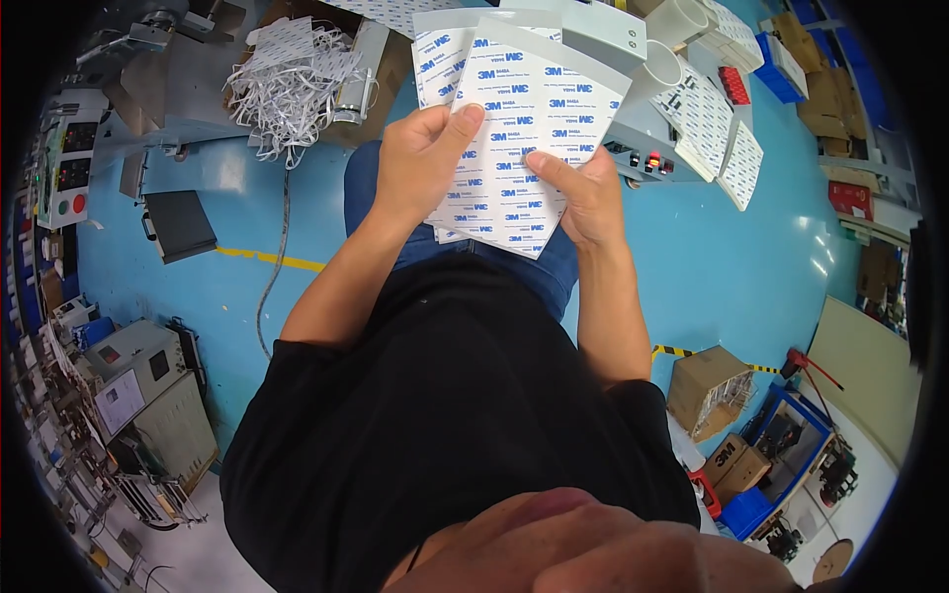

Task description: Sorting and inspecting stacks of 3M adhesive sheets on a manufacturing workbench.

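Both my hands grip flat white sheets with rows of blue print, which look like adhesive-backed sheets. My left hand pinches their left side, thumb on top and fingers underneath. On the right side my right hand holds them the same way, its thumb lying across the print. The front sheet has a plain pale strip along its far edge. Another such sheet sticks out behind it at the upper left, turned at a slightly different angle. How many lie in the stack is hidden.
A tangled heap of white strips sits by a machine roller at far left. More printed sheets lie on the machine at far right, near a red block. A black cable runs along the blue floor. A cardboard box stands behind right.
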The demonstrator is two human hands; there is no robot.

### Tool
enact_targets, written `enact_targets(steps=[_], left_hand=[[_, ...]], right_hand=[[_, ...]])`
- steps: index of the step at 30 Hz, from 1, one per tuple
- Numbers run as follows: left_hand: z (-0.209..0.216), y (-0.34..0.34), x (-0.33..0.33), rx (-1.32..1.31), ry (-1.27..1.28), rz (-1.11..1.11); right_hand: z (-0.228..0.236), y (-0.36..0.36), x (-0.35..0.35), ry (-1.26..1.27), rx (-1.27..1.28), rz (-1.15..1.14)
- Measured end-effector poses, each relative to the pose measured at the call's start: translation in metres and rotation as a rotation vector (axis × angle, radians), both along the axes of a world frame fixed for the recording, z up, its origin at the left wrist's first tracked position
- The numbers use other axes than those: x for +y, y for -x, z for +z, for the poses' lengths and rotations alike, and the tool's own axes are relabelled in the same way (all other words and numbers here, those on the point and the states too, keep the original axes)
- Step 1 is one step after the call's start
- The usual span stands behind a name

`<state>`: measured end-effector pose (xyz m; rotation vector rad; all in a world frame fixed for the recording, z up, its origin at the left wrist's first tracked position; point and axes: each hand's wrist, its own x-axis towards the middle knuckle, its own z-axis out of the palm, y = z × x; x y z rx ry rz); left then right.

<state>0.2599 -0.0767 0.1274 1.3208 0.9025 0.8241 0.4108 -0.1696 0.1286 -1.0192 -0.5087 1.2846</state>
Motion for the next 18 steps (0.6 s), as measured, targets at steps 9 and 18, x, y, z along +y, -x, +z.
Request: enact_targets(steps=[9,18], left_hand=[[0.002,0.008,0.014,-0.307,-0.002,0.002],[-0.01,-0.006,0.01,-0.181,-0.262,-0.086]], right_hand=[[-0.009,-0.048,-0.013,-0.169,0.001,-0.348],[-0.015,-0.028,-0.004,0.052,-0.19,-0.258]])
